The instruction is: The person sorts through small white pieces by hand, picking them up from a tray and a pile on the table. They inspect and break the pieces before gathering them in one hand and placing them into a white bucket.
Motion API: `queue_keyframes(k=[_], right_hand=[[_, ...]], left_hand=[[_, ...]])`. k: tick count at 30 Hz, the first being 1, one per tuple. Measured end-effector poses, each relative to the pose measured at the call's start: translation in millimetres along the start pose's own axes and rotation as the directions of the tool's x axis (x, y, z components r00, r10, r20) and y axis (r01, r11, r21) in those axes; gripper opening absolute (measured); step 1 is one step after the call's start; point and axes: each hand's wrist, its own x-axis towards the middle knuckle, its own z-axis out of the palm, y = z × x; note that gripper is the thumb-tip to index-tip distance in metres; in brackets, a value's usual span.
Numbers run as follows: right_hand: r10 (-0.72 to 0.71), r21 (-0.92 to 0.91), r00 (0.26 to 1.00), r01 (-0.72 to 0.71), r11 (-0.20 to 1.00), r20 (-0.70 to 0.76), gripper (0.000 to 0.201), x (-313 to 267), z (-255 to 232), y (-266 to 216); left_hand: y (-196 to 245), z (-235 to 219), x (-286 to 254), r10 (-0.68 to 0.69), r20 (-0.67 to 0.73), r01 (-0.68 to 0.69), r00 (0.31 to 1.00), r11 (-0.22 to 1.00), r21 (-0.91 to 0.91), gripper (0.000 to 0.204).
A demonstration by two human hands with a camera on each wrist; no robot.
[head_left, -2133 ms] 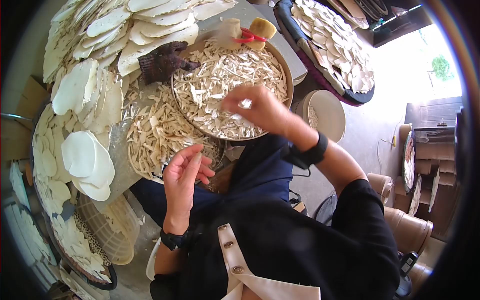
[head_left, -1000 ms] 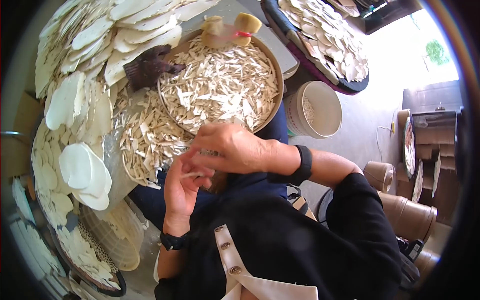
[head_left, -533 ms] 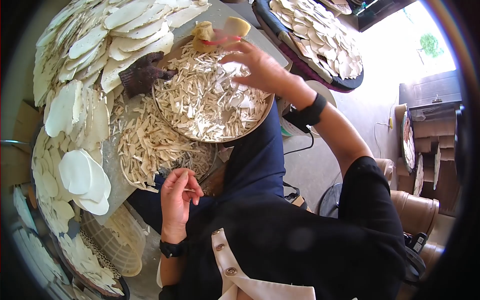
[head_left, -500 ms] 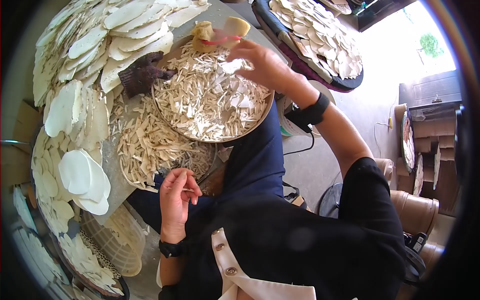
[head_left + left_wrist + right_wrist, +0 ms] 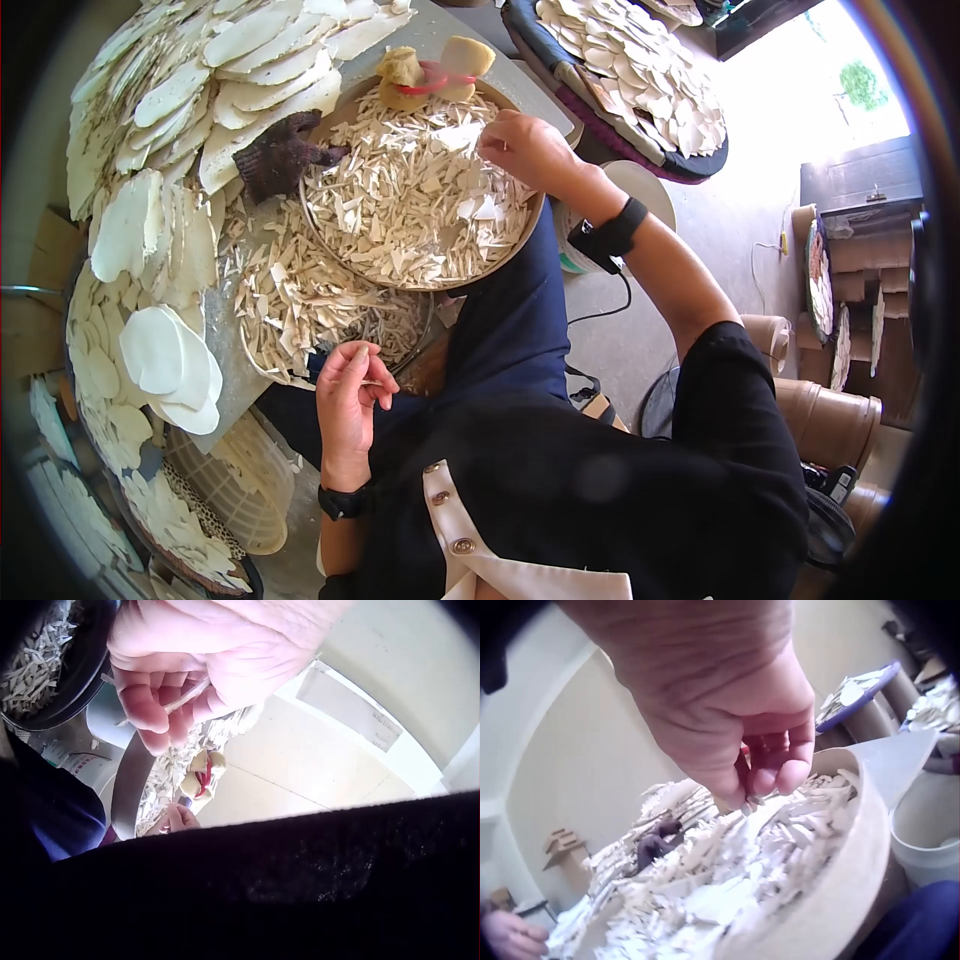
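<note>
My left hand (image 5: 350, 405) is held above my lap, near the lower heap of strips (image 5: 300, 305). Between its thumb and fingers it pinches a thin pale strip (image 5: 187, 696), clearest in the left wrist view. My right hand (image 5: 530, 152) reaches over the right side of a round tray (image 5: 537, 222) filled with pale dried strips (image 5: 410, 215). Its thumb and fingertips are drawn together on a small pale piece (image 5: 754, 801), close over the strips in the right wrist view. Broader white flakes (image 5: 487, 207) lie among them.
A dark knitted glove (image 5: 280, 155) lies against the tray's left rim. Two yellowish lumps (image 5: 402, 78) with a red band sit at its far edge. Large white slices (image 5: 175, 100) are stacked left. Right stand a pale bucket (image 5: 650, 190) and a slice-covered tray (image 5: 640, 80).
My right hand came from the left hand back out over the tray, spread its fingers, then closed them at the right side. The left hand stays near the lap with its strip.
</note>
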Motion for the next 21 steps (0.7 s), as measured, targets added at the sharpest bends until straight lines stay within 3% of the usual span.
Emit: queue_keyframes(k=[4, 7, 10, 13, 17, 21], right_hand=[[0.084, 0.221, 0.996, -0.085, 0.972, 0.014, 0.020, 1, -17, -16], [0.153, 0.260, 0.986, -0.163, 0.952, 0.060, 0.023, 0, -20, -19], [0.127, 0.341, 0.991, -0.130, 0.931, 0.032, 0.022, 0, -15, -19], [0.138, 0.348, 0.984, -0.169, 0.922, 0.112, 0.015, -2, -13, -30], [-0.130, 0.173, 0.991, 0.123, 0.977, 0.029, 0.014, 0, 0, -35], [-0.155, 0.065, 0.987, 0.157, 0.985, -0.041, 0.010, 15, 16, -49]], left_hand=[[-2, 0, 0, -0.009, 0.004, 0.009, 1.000, 1.000, -0.006, 0.016], [-1, 1, 1, -0.005, 0.010, 0.006, 1.000, 1.000, -0.010, 0.016], [-2, 0, 1, -0.009, 0.004, 0.009, 1.000, 1.000, -0.004, 0.015], [-3, -2, 0, -0.006, 0.005, 0.006, 1.000, 1.000, -0.004, 0.015], [-3, -1, 0, 0.004, -0.004, -0.004, 1.000, 1.000, -0.007, 0.016], [-3, 0, 1, 0.005, -0.010, -0.005, 1.000, 1.000, -0.014, 0.016]])
